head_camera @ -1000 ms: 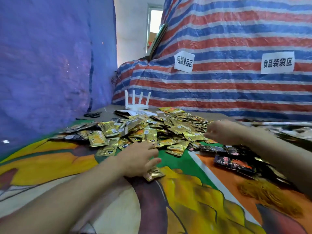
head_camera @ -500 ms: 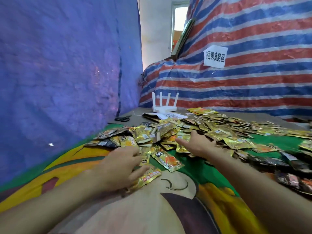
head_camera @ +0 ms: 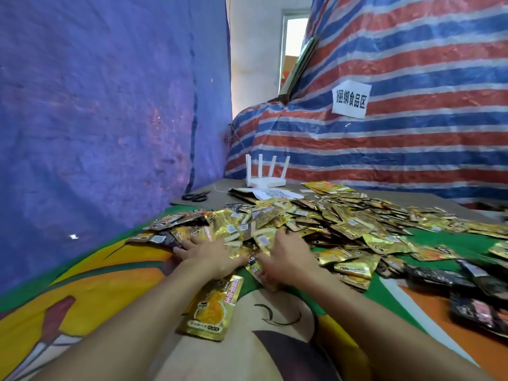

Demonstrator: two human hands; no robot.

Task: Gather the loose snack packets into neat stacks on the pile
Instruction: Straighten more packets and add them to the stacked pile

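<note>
Left hand lies flat on the gold packets, fingers spread wide. Right hand reaches into the pile; fingertips buried, grip unclear.

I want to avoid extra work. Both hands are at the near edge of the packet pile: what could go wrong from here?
1. The single gold packet lies at the wrist of the left hand, apart from the gold pile, and may be missed or dragged back.
2. The black packets border the pile on the right; a wide sweep of the right hand might mix them in.
</note>
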